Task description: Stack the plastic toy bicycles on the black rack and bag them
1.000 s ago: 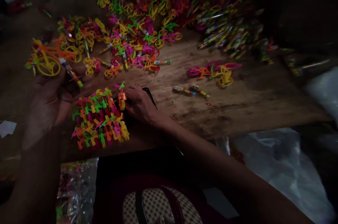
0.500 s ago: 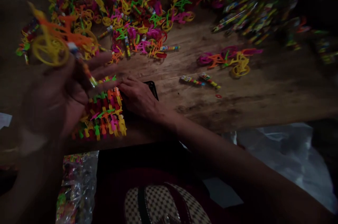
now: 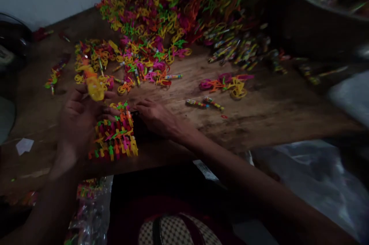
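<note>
My left hand (image 3: 77, 120) is closed around a yellow and orange plastic toy bicycle (image 3: 92, 83), held just above the wooden table (image 3: 259, 110); the toy is smeared by motion. Right beside it lies a tight stack of coloured toy bicycles (image 3: 117, 133). My right hand (image 3: 154, 116) rests flat on the table against the stack's right side, fingers stretched toward it. A dark flat object under that hand is mostly hidden.
A big heap of loose coloured bicycle parts (image 3: 161, 18) fills the back of the table. A small cluster of parts (image 3: 227, 82) and two wrapped candy sticks (image 3: 203, 102) lie right of centre. A plastic bag of toys (image 3: 89, 206) sits below the table edge.
My left hand has lowered the toy bicycle from up at the left down to just above the stack. My right hand stays at the stack. The camera tilted up.
</note>
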`<state>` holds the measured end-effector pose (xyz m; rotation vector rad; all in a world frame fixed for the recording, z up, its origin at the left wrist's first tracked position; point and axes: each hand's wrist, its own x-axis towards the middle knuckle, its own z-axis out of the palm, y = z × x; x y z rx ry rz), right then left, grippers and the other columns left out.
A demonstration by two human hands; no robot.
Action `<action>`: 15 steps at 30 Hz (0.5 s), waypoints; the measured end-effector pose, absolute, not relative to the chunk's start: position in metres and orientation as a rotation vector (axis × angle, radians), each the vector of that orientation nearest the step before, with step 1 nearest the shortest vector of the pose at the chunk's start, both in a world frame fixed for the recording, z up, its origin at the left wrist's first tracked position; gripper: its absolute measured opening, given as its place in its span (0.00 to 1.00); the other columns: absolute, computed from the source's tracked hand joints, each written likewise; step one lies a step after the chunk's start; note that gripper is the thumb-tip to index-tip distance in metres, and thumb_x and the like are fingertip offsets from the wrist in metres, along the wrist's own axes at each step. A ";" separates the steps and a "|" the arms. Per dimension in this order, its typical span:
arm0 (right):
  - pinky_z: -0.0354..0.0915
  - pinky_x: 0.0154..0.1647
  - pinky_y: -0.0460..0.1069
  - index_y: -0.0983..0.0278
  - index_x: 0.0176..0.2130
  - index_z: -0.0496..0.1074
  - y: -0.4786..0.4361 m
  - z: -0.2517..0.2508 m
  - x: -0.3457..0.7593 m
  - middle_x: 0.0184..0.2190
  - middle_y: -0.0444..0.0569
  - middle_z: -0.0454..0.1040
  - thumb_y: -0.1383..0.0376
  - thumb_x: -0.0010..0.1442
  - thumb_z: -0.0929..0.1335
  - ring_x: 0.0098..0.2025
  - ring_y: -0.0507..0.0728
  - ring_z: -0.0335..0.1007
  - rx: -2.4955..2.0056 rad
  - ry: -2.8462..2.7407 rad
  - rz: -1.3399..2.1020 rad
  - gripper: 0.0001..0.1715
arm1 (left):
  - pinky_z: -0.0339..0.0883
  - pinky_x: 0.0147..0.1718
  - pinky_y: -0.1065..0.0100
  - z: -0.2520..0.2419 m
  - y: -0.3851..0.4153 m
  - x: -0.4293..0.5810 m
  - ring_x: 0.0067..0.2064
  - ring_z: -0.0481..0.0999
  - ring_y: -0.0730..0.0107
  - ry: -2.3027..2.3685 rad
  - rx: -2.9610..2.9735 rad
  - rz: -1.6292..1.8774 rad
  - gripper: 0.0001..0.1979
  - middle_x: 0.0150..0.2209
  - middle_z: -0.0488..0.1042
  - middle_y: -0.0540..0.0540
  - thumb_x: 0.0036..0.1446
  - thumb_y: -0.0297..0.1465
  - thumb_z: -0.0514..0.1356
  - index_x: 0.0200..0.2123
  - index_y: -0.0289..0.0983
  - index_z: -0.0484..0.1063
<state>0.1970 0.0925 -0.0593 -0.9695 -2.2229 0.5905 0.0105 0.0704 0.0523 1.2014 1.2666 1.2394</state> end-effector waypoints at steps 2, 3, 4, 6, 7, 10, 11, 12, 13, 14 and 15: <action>0.71 0.50 0.55 0.65 0.42 0.79 0.086 -0.043 0.209 0.41 0.56 0.80 0.74 0.65 0.63 0.45 0.60 0.75 -1.009 -2.055 0.601 0.16 | 0.77 0.25 0.70 0.052 0.071 0.015 0.27 0.81 0.70 1.275 1.242 1.155 0.13 0.41 0.83 0.47 0.53 0.36 0.72 0.37 0.39 0.75; 0.71 0.49 0.54 0.64 0.43 0.79 0.082 -0.035 0.212 0.41 0.54 0.81 0.71 0.66 0.63 0.44 0.59 0.75 -0.998 -1.922 0.617 0.15 | 0.77 0.26 0.69 0.052 0.071 0.019 0.28 0.82 0.69 1.291 1.246 1.117 0.13 0.43 0.83 0.46 0.53 0.36 0.72 0.38 0.39 0.75; 0.71 0.49 0.54 0.63 0.43 0.79 0.079 -0.027 0.213 0.41 0.53 0.81 0.69 0.67 0.64 0.44 0.58 0.76 -0.968 -1.770 0.645 0.13 | 0.78 0.26 0.68 0.053 0.072 0.024 0.28 0.82 0.68 1.310 1.242 1.082 0.13 0.43 0.83 0.45 0.52 0.35 0.72 0.39 0.40 0.74; 0.71 0.50 0.54 0.60 0.42 0.79 0.075 -0.015 0.206 0.41 0.50 0.80 0.63 0.68 0.66 0.46 0.57 0.76 -0.899 -1.512 0.748 0.10 | 0.79 0.29 0.66 0.053 0.073 0.035 0.29 0.83 0.66 1.330 1.247 1.023 0.13 0.40 0.84 0.45 0.52 0.35 0.71 0.38 0.40 0.73; 0.72 0.49 0.54 0.60 0.40 0.79 0.075 -0.010 0.201 0.40 0.49 0.80 0.61 0.67 0.68 0.45 0.57 0.76 -0.875 -1.422 0.826 0.09 | 0.79 0.31 0.65 0.052 0.073 0.040 0.30 0.83 0.65 1.331 1.277 1.013 0.13 0.39 0.83 0.46 0.51 0.36 0.71 0.38 0.40 0.73; 0.73 0.42 0.52 0.60 0.36 0.79 0.078 -0.005 0.184 0.33 0.46 0.78 0.54 0.64 0.70 0.39 0.56 0.75 -0.802 -1.226 1.122 0.13 | 0.80 0.39 0.64 0.048 0.076 0.049 0.38 0.84 0.63 1.346 1.471 1.033 0.12 0.40 0.83 0.46 0.53 0.36 0.70 0.38 0.40 0.73; 0.74 0.41 0.51 0.60 0.37 0.80 0.080 -0.005 0.181 0.31 0.45 0.78 0.53 0.64 0.70 0.39 0.56 0.76 -0.763 -1.160 1.213 0.15 | 0.79 0.41 0.64 0.045 0.078 0.050 0.41 0.84 0.63 1.359 1.528 1.051 0.11 0.41 0.83 0.46 0.54 0.36 0.69 0.38 0.40 0.73; 0.74 0.41 0.51 0.60 0.39 0.80 0.082 -0.005 0.178 0.32 0.45 0.78 0.52 0.63 0.70 0.40 0.57 0.76 -0.725 -1.096 1.284 0.16 | 0.79 0.43 0.64 0.042 0.079 0.051 0.43 0.83 0.63 1.367 1.563 1.058 0.09 0.43 0.83 0.46 0.56 0.35 0.68 0.38 0.40 0.73; 0.74 0.42 0.51 0.60 0.41 0.80 0.084 -0.006 0.176 0.33 0.45 0.79 0.51 0.63 0.71 0.42 0.57 0.77 -0.702 -1.049 1.325 0.16 | 0.79 0.43 0.65 0.039 0.081 0.051 0.44 0.83 0.63 1.369 1.571 1.051 0.08 0.43 0.83 0.46 0.57 0.35 0.67 0.38 0.40 0.73; 0.74 0.42 0.51 0.60 0.42 0.80 0.086 -0.007 0.176 0.34 0.46 0.79 0.51 0.62 0.71 0.43 0.57 0.77 -0.702 -1.021 1.340 0.17 | 0.79 0.41 0.65 0.037 0.083 0.051 0.43 0.83 0.63 1.363 1.553 1.042 0.08 0.42 0.82 0.46 0.58 0.36 0.66 0.38 0.40 0.73; 0.74 0.41 0.51 0.61 0.41 0.80 0.087 -0.008 0.177 0.35 0.47 0.80 0.51 0.61 0.72 0.43 0.58 0.76 -0.721 -1.006 1.330 0.17 | 0.79 0.39 0.66 0.035 0.085 0.052 0.40 0.83 0.64 1.351 1.527 1.026 0.08 0.41 0.82 0.46 0.58 0.36 0.66 0.38 0.40 0.73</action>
